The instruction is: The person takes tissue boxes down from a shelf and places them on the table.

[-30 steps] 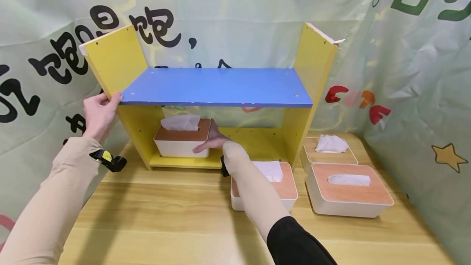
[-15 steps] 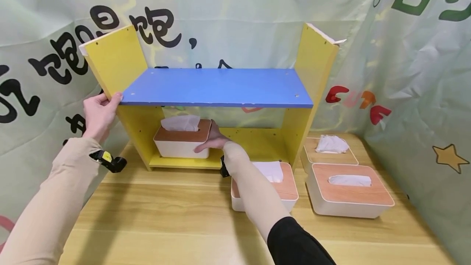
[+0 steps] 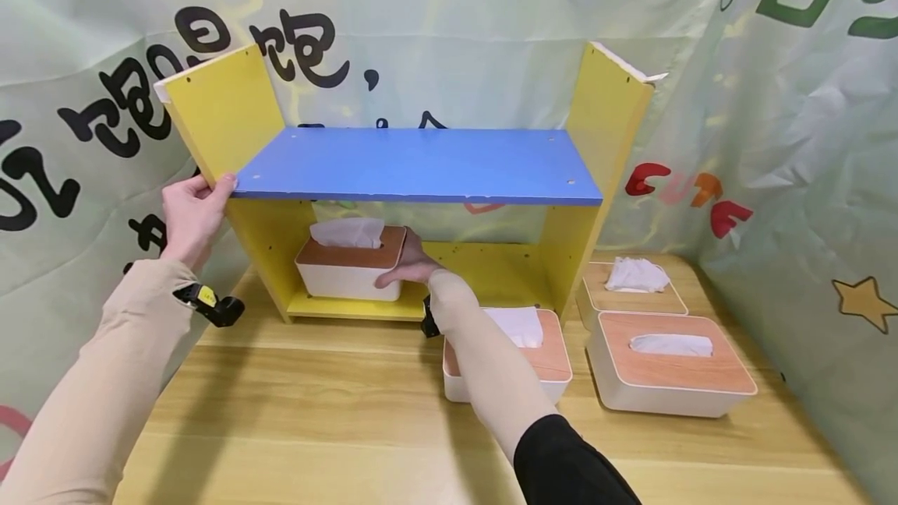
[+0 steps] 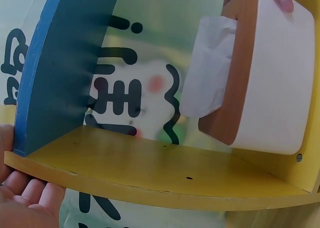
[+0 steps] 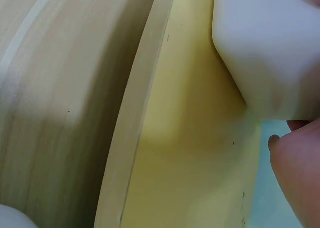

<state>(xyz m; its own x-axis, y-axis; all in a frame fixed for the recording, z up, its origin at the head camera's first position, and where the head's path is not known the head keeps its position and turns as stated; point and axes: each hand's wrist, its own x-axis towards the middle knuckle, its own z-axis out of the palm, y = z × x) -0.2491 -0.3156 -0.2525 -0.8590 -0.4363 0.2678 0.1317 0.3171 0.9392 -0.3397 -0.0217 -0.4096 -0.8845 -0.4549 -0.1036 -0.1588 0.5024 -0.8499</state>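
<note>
A small shelf with yellow side panels and a blue board stands on the wooden table. My left hand grips its left side panel, thumb at the front edge beside the blue board, other fingers round the outer side. On the yellow bottom board, toward the left, sits a white tissue box with a brown wood lid and a tissue sticking up. My right hand holds this box at its right end, thumb on the front face. In the right wrist view, the box's white end overlaps the yellow board.
Another tissue box stands before the shelf, partly behind my right forearm. Two more, a front one and a back one, stand right of the shelf. A printed cloth hangs behind and at both sides.
The whole head view has shifted slightly, so everything sits a little farther right in it. Both hands keep their holds, and the tissue box stays in the same place on the shelf.
</note>
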